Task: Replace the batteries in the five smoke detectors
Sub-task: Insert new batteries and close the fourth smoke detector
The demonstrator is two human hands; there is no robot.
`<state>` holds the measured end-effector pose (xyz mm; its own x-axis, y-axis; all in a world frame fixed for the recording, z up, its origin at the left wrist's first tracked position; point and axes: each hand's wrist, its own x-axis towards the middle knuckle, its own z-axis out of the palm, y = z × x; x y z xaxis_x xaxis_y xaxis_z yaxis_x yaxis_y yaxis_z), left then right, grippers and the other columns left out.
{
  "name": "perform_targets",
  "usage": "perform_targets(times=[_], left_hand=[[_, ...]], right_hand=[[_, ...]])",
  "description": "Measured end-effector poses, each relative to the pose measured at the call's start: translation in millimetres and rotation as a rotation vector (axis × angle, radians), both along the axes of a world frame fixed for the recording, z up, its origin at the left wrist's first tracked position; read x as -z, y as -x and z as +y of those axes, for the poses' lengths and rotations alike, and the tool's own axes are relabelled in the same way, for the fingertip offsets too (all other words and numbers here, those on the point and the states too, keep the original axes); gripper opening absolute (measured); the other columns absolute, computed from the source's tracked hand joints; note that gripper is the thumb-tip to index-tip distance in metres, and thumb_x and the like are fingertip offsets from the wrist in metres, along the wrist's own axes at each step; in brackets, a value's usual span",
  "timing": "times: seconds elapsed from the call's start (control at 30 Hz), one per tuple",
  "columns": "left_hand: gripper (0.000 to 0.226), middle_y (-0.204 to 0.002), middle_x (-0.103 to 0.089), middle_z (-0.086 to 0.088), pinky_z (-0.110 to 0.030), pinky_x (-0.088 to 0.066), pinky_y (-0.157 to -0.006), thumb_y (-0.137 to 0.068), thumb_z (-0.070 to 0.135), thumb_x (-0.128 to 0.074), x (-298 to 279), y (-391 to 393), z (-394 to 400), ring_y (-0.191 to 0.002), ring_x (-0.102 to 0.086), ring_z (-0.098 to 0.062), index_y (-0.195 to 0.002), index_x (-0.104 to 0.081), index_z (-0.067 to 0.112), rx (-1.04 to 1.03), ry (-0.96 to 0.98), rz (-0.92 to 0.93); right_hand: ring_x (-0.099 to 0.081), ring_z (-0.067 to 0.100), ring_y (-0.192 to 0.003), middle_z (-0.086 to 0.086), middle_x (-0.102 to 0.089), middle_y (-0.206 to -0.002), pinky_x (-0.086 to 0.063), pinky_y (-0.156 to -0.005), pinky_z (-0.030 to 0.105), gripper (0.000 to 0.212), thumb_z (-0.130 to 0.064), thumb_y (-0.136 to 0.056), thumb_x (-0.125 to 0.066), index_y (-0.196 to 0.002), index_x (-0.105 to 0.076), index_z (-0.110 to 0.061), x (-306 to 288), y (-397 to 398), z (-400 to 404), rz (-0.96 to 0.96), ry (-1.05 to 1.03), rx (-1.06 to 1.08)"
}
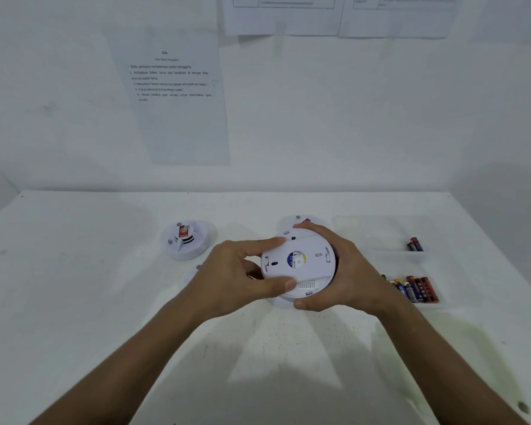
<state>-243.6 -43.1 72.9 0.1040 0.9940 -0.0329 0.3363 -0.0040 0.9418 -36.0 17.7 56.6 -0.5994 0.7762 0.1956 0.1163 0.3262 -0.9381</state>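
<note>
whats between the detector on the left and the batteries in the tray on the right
In the head view, the hand-held smoke detector lies between them, back side up, gripped by the left hand and right hand. Left detector; batteries.

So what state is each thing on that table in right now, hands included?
Held smoke detector: lifted, back side up, backplate on.
Left hand: grips the detector's left rim.
Right hand: grips its right side.
Second detector: lying face up, untouched.
Third detector: mostly hidden behind the held one.
Tray: clear; two batteries in the far compartment, a bigger pile in the near one.
</note>
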Motion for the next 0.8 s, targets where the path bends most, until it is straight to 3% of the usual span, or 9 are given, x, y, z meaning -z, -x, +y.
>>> perform_targets(times=[0.13, 0.3, 0.43, 0.5, 0.63, 0.73, 0.8], left_hand=[[0.065, -0.087, -0.077, -0.001, -0.042, -0.059, -0.083, -0.069, 0.028, -0.085, -1, 7, 4, -0.082, -0.074, -0.023, -0.126, -0.056, 0.039, 0.12, -0.001, 0.031], [0.061, -0.094, -0.075, 0.012, -0.022, -0.058, -0.073, -0.076, 0.011, -0.08, -6, 9, 4, -0.082, -0.074, -0.011, -0.126, -0.055, 0.035, 0.214, -0.015, 0.079], [0.065, -0.101, -0.075, 0.007, -0.024, -0.059, -0.076, -0.076, 0.013, -0.081, -3, 10, 7, -0.086, -0.073, -0.011, -0.134, -0.054, 0.026, 0.205, -0.019, 0.088], [0.066, -0.104, -0.075, 0.003, -0.032, -0.06, -0.079, -0.076, 0.014, -0.081, 1, 11, 10, -0.087, -0.073, -0.018, -0.135, -0.054, 0.028, 0.19, -0.038, 0.098], [0.076, -0.109, -0.071, 0.004, -0.04, -0.06, -0.08, -0.072, 0.014, -0.083, 3, 13, 11, -0.085, -0.071, -0.022, -0.136, -0.048, 0.035, 0.164, -0.066, 0.045], [0.082, -0.113, -0.07, 0.0, -0.036, -0.059, -0.081, -0.073, 0.001, -0.079, 1, 14, 9, -0.089, -0.069, -0.021, -0.14, -0.041, 0.03, 0.128, -0.06, -0.152], [0.081, -0.117, -0.067, 0.004, -0.032, -0.058, -0.079, -0.073, 0.001, -0.08, 4, 14, 8, -0.093, -0.067, -0.017, -0.139, -0.043, 0.031, 0.115, -0.088, -0.129]], right_hand=[[-0.061, 0.019, -0.117, 0.002, -0.064, -0.124, -0.055, -0.086, 0.024, 0.089, 0.006, -0.053, -0.089, -0.129, -0.056, -0.023, -3, -7, 0, 0.0, 0.055, -0.069], [-0.063, 0.022, -0.113, 0.004, -0.067, -0.12, -0.056, -0.084, 0.028, 0.09, 0.01, -0.051, -0.088, -0.131, -0.056, -0.018, -2, -9, 1, -0.023, 0.097, -0.118], [-0.062, 0.017, -0.115, -0.002, -0.066, -0.122, -0.056, -0.086, 0.026, 0.091, 0.011, -0.053, -0.089, -0.129, -0.055, -0.027, -4, -11, 0, -0.03, 0.088, -0.121], [-0.059, 0.013, -0.116, -0.009, -0.06, -0.123, -0.055, -0.086, 0.022, 0.093, 0.004, -0.054, -0.093, -0.129, -0.049, -0.031, -2, -9, 0, -0.089, 0.039, -0.091], [-0.043, 0.011, -0.123, -0.017, -0.037, -0.133, -0.049, -0.092, 0.026, 0.102, -0.031, -0.051, -0.094, -0.132, -0.032, -0.041, 8, -10, 3, -0.36, -0.219, 0.024], [-0.036, 0.0, -0.127, -0.025, -0.024, -0.149, -0.039, -0.094, 0.012, 0.115, -0.031, -0.058, -0.091, -0.142, -0.015, -0.053, 7, -12, 5, -0.421, -0.212, -0.015], [-0.043, -0.002, -0.123, -0.025, -0.033, -0.144, -0.044, -0.089, 0.011, 0.108, -0.024, -0.059, -0.088, -0.141, -0.023, -0.051, 7, -10, 6, -0.368, -0.199, -0.038]])
